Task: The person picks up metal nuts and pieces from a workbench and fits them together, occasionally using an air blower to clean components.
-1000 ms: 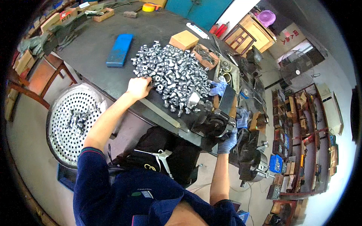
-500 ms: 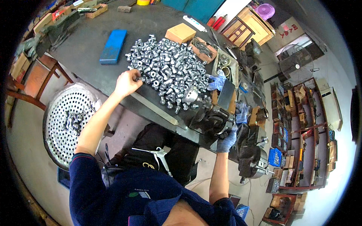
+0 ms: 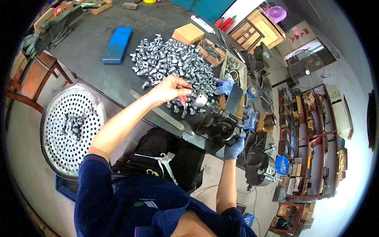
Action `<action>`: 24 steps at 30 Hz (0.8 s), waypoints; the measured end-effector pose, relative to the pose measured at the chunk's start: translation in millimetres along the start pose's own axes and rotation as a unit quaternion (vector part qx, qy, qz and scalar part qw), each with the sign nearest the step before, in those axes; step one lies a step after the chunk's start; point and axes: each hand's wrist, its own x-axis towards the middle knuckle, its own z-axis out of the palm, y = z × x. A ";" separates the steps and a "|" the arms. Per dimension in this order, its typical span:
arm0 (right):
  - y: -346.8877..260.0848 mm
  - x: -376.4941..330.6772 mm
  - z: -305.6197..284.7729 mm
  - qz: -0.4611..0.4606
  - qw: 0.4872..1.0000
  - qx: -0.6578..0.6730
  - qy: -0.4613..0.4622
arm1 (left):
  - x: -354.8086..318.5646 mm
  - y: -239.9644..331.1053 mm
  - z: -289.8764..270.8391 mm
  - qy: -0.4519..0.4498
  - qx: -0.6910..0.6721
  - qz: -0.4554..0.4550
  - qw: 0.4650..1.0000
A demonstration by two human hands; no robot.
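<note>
**A:** what's in the containers, near to far?

**B:** The perforated round tray [image 3: 55, 146] by the person's left knee holds a small cluster of metal fittings. On the bench, the left hand [image 3: 170, 89] pinches one fitting at the near edge of the big loose pile of fittings [image 3: 169, 63]. The gloved right hand [image 3: 234, 147] is curled around the dark machine [image 3: 221, 122]. Further back, a cardboard box [image 3: 188, 34], contents hidden.

A flat blue block [image 3: 117, 44] lies on the dark workbench [image 3: 90, 75], a tan box [image 3: 188, 34] further back. Beside the bench stands a perforated round tray [image 3: 71, 130]. Wooden shelves [image 3: 316, 134] line the wall.
</note>
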 end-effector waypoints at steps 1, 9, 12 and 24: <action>-1.8 -3.1 2.5 0.001 1.000 -0.010 0.009 | 1.2 -0.6 -0.5 -0.005 0.001 -0.001 1.000; -19.3 -32.9 18.8 -0.018 0.998 -0.030 0.055 | -4.1 -3.2 -4.2 -0.013 -0.002 -0.003 1.000; -19.2 -30.5 8.4 -0.030 0.995 -0.052 0.077 | -3.0 -1.9 -1.3 0.003 -0.014 -0.006 1.000; -33.4 -36.6 4.7 -0.008 0.998 -0.040 0.053 | -4.4 -0.3 0.8 -0.007 -0.032 -0.007 0.999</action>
